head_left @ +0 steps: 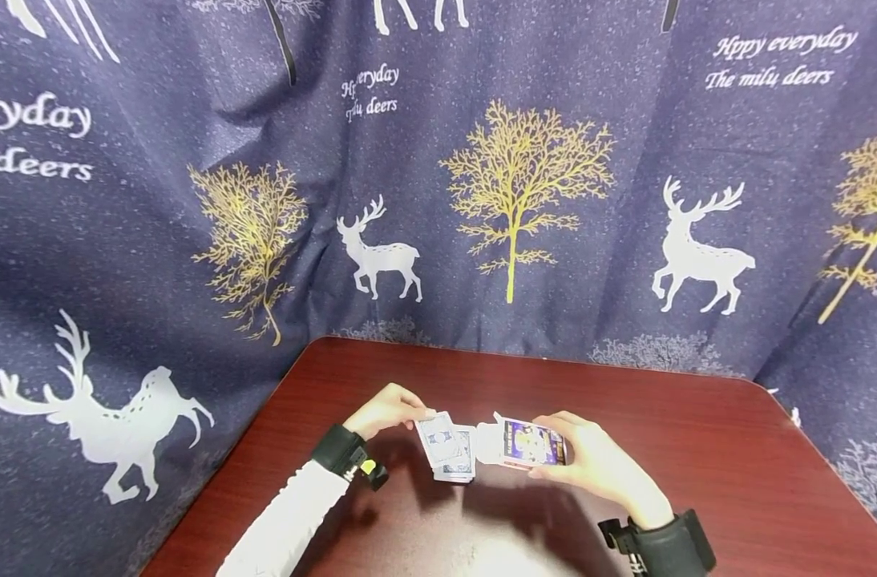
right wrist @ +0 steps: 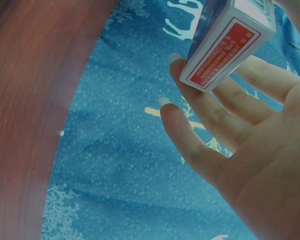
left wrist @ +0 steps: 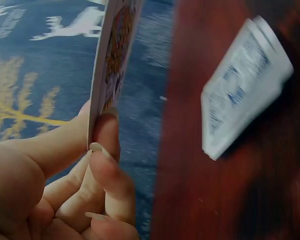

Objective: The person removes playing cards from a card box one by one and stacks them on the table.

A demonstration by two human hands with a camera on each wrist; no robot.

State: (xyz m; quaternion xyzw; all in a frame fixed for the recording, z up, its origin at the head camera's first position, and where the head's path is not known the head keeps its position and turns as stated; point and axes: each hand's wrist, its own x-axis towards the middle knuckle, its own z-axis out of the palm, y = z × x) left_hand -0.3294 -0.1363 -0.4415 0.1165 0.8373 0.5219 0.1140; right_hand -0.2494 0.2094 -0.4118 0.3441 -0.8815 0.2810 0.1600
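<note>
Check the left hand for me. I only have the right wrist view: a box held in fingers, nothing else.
Observer: The left hand pinches a card by its edge, up off the table.
Operator: Rest of the deck?
Observer: A stack of cards lies on the table, blue-patterned side up, apart from that hand.
Operator: Box open or closed?
Observer: Open, it seems. In the head view the box sits in the right hand with a white flap sticking out toward the stack.
</note>
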